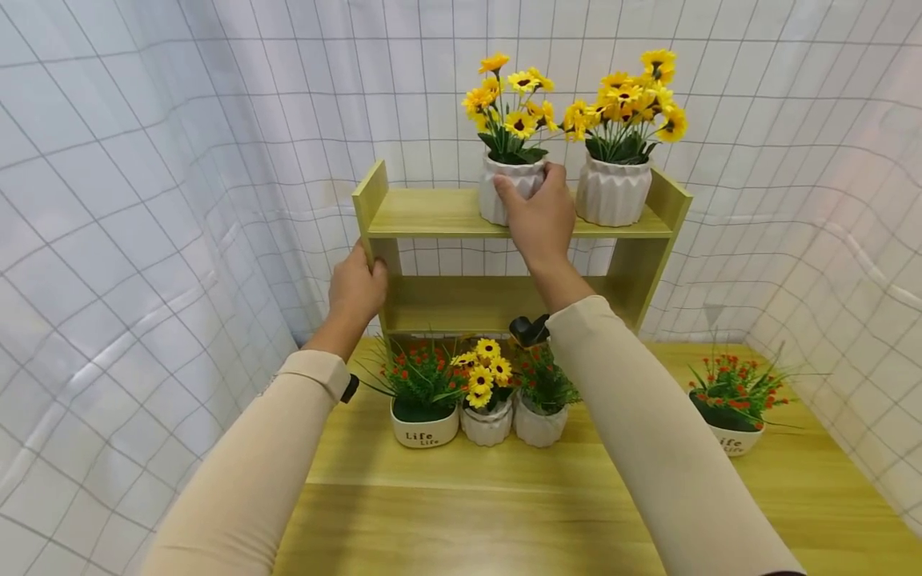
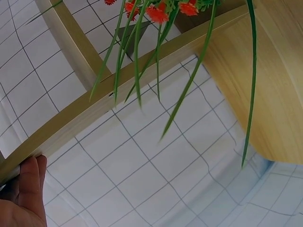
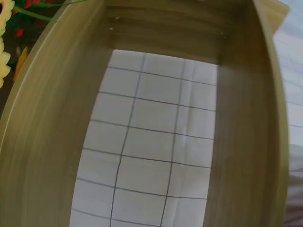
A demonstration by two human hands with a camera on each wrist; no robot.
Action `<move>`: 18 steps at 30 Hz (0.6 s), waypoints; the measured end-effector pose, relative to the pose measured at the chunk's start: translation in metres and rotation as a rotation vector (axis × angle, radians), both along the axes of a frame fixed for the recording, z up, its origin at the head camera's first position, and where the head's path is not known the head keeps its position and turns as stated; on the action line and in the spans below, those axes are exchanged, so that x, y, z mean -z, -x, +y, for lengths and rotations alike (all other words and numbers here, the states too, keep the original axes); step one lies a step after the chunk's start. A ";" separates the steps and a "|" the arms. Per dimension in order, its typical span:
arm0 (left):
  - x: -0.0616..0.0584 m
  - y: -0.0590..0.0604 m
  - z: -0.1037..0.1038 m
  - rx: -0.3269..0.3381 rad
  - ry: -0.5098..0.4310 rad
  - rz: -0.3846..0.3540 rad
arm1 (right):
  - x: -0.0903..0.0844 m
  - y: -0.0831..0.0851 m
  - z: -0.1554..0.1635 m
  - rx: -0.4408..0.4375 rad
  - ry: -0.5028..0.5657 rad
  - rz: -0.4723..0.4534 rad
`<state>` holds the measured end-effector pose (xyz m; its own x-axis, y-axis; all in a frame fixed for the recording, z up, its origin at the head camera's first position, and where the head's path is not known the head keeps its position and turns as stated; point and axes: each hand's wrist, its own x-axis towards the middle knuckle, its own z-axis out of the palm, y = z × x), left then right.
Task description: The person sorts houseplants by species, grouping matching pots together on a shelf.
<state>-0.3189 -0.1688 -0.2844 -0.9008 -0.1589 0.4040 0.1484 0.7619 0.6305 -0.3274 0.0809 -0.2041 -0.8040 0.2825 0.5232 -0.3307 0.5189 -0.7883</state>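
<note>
Gripping a white ribbed pot of yellow flowers (image 1: 510, 172) on the top board of the wooden shelf (image 1: 432, 214), our right hand (image 1: 540, 216) curls its fingers round it; the pot stands upright, blooms pointing up. Our left hand (image 1: 354, 290) clasps the shelf's left upright, above the counter (image 1: 446, 520).

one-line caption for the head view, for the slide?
Right hand grips a white sunflower pot on the shelf's top tier; left hand holds the shelf's left side.
</note>
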 end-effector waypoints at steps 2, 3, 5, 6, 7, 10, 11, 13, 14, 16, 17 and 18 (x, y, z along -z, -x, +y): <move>0.000 0.000 -0.001 0.000 -0.002 -0.005 | -0.001 -0.001 0.000 -0.018 0.025 -0.018; -0.001 0.000 -0.002 0.000 -0.003 -0.008 | -0.001 -0.001 0.000 -0.032 0.042 -0.024; -0.001 -0.001 -0.001 0.003 0.001 -0.012 | -0.001 -0.003 0.003 -0.050 0.065 -0.044; -0.001 -0.001 0.000 0.003 0.002 -0.013 | 0.000 -0.005 0.005 -0.061 0.079 -0.049; -0.001 -0.001 0.000 0.002 0.000 -0.011 | 0.000 -0.006 0.006 -0.071 0.089 -0.049; -0.001 -0.002 0.001 -0.001 0.001 -0.012 | 0.003 -0.015 0.010 -0.096 0.139 -0.030; 0.000 -0.002 0.001 0.000 0.000 -0.012 | 0.004 -0.019 0.011 -0.105 0.161 -0.013; 0.000 -0.003 0.002 0.002 -0.003 -0.012 | 0.008 -0.030 0.014 -0.119 0.193 0.039; 0.000 -0.003 0.002 0.002 -0.002 -0.011 | 0.010 -0.036 0.016 -0.123 0.206 0.062; 0.000 -0.003 0.002 0.002 -0.004 0.000 | 0.016 -0.048 0.018 -0.132 0.223 0.103; 0.000 -0.003 0.002 0.001 -0.004 0.007 | 0.020 -0.054 0.020 -0.137 0.229 0.124; 0.000 -0.003 0.002 0.001 -0.005 0.013 | 0.025 -0.060 0.021 -0.140 0.234 0.143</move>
<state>-0.3160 -0.1671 -0.2840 -0.8956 -0.1600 0.4151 0.1575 0.7585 0.6323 -0.2670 0.1018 -0.2287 -0.7662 0.3003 0.5681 -0.5026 0.2707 -0.8210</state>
